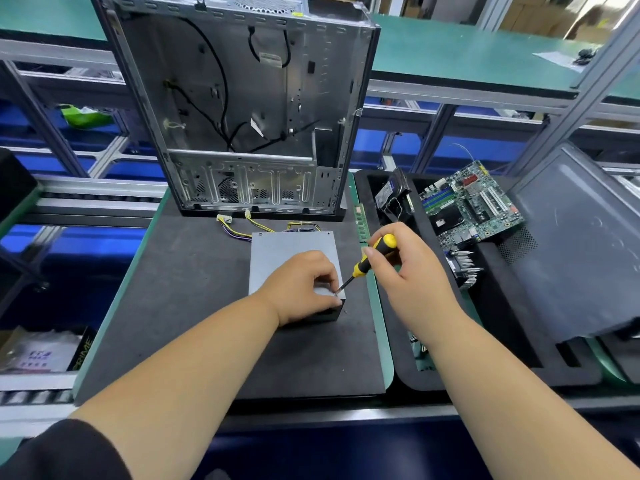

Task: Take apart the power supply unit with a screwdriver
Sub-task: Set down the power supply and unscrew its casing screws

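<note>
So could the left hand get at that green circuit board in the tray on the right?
Probably not easily: the left hand grips the power supply, and the right hand with the screwdriver lies between it and the circuit board.

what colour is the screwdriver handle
Yellow and black, seen in the head view: the screwdriver is gripped by the right hand.
</note>
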`<act>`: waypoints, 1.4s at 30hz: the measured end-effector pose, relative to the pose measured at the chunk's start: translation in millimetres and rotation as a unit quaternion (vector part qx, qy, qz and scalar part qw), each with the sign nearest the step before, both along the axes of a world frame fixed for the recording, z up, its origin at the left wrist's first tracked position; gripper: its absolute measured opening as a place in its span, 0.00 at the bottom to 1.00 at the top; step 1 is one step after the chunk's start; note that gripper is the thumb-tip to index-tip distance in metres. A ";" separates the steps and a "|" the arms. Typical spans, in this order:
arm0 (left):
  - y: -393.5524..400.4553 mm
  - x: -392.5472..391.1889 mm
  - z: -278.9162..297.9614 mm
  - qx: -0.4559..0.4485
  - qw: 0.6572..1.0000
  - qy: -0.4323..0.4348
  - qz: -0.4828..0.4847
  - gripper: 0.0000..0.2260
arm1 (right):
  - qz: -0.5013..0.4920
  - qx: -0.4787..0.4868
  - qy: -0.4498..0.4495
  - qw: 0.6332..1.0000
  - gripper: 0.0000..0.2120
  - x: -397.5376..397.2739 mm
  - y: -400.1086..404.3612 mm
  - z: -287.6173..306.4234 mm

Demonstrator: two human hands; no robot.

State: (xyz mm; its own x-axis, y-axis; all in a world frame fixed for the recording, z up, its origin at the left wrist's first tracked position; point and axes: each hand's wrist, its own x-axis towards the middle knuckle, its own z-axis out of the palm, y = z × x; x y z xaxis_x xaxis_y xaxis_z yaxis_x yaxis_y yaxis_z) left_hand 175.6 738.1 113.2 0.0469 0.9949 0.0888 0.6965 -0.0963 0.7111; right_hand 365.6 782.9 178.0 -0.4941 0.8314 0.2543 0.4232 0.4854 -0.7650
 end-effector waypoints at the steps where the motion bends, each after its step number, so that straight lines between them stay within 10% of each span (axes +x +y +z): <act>1: 0.1 -0.1 -1.0 0.001 1.000 0.001 0.001 0.09 | -0.001 -0.003 0.000 1.000 0.04 0.6 -0.5 0.2; 42: 5.6 -3.1 -7.6 0.006 1.000 0.017 -0.013 0.12 | 0.064 -0.005 -0.043 0.997 0.06 -2.3 -1.7 14.7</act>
